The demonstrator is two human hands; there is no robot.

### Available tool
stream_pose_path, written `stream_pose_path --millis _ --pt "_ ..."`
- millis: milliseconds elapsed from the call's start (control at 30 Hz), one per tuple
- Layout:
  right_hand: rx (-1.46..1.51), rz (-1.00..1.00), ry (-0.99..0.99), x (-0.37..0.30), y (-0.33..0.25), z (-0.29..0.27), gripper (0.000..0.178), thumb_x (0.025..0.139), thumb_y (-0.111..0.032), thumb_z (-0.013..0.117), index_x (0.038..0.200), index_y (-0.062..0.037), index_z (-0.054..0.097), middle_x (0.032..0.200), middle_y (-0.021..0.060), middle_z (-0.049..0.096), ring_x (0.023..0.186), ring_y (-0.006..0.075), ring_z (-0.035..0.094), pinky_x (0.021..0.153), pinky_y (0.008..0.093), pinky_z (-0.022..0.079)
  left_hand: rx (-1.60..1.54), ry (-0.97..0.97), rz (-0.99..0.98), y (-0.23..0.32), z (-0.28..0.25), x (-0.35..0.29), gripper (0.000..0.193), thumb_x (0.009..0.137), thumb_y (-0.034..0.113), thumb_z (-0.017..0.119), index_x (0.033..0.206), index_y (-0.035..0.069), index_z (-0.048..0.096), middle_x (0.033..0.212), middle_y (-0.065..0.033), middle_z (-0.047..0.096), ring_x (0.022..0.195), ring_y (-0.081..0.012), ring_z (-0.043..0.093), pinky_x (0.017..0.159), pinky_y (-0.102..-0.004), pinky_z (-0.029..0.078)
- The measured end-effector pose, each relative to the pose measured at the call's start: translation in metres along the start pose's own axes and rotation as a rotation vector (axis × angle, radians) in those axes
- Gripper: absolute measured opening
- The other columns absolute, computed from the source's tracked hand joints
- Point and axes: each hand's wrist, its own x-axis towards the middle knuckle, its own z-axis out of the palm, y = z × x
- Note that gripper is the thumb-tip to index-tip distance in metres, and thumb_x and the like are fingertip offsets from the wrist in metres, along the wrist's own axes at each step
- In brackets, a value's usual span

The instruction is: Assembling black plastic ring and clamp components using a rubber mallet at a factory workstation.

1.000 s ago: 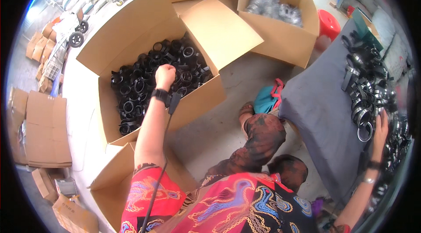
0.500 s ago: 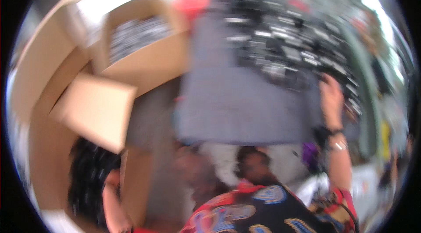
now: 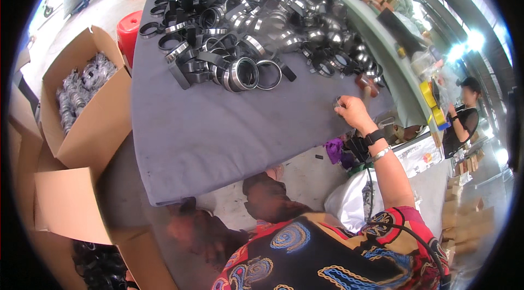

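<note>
While its outline is partly covered by the fingers, a small ring-like piece (image 3: 337, 102) sits at the fingertips of the right grip (image 3: 355, 112), pinched between thumb and fingers just above the grey cloth-covered surface (image 3: 245, 131). The heap of silver-and-black rings (image 3: 234, 33) lies beyond and to the left of this grip, apart from it; its nearest rings lie flat or stand tilted against each other. A reddish-brown block (image 3: 367, 85) is just beyond the knuckles. Only a sliver of the left grip (image 3: 130, 277) shows at the lower edge, by the black rings in a box, and I cannot tell whether it is grasping anything.

Bare cloth stretches from the heap to the near edge of the surface and left of the right grip, leaving open room there. On the right, a pale green panel (image 3: 376, 39) runs along the side of the surface, close to the heap and the block, so the space is tighter.

Left of the surface, an open cardboard box (image 3: 93, 137) holds plastic-wrapped pieces (image 3: 82, 90). Nearer, at lower left, a second cardboard box (image 3: 144, 260) contains the black rings (image 3: 98, 265), partly cut off by the frame. A red container (image 3: 128, 36) stands beside the surface's far left corner; its contents are hidden.
</note>
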Motion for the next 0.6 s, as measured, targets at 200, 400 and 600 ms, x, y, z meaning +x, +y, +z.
stream_pose_path --millis 200,400,600 --pt "0.303 -0.122 0.104 0.011 -0.007 0.013 0.011 0.08 -0.01 0.065 0.08 0.0006 0.06 0.066 0.0092 0.056 0.065 0.0168 0.055 0.062 0.0329 0.045 -0.044 0.117 -0.393 -0.068 0.045 -0.091 0.024 0.082 0.028 0.06 0.093 0.008 0.068 0.084 -0.016 0.066 0.082 -0.0351 0.065 0.07 -0.0439 0.053" --pt "0.266 -0.307 0.119 0.01 -0.008 0.011 0.012 0.079 -0.01 0.065 0.087 -0.0014 0.061 0.08 0.0155 0.06 0.075 0.0289 0.06 0.07 0.0368 0.047 -1.27 0.731 -0.884 -0.023 -0.043 -0.137 0.003 0.081 0.006 0.053 0.079 0.005 0.051 0.064 -0.0074 0.052 0.046 -0.0213 0.055 0.031 -0.0376 0.043" --pt "-0.084 -0.588 0.416 -0.009 -0.013 0.007 0.023 0.074 -0.011 0.068 0.096 -0.0047 0.063 0.095 0.0108 0.063 0.099 0.0298 0.057 0.094 0.0456 0.041 -1.274 1.237 -0.536 0.098 -0.239 -0.161 0.013 0.092 0.013 0.054 0.08 0.009 0.054 0.056 0.0056 0.041 0.043 -0.0055 0.036 0.038 -0.0219 0.028"
